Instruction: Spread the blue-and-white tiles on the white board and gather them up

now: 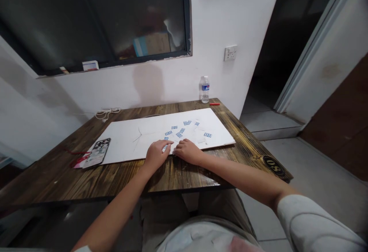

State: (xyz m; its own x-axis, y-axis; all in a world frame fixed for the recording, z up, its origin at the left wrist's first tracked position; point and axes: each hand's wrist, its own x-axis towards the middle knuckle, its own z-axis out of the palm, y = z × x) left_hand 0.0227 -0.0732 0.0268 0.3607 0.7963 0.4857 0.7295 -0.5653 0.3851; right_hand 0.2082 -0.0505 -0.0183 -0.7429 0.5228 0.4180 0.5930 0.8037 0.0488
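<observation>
Just beyond the left hand (156,154) and right hand (188,151), small blue-striped cards (184,127) lie scattered over the white sheet (129,139). Left of the hands the sheet lies bare as far as a phone (97,152). A water bottle (204,89) and red pen (214,104) stand well beyond the right hand, at the table's (115,179) far edge.

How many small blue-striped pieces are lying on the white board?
About 8 blue-striped pieces show: seven scattered on the white board beyond the hands, one partly under the left hand. More may be hidden.

We see a wooden table (57,175) against a white wall (218,18), a dark window (94,18) above, grey floor (310,167), open doorway (287,33) right.
</observation>
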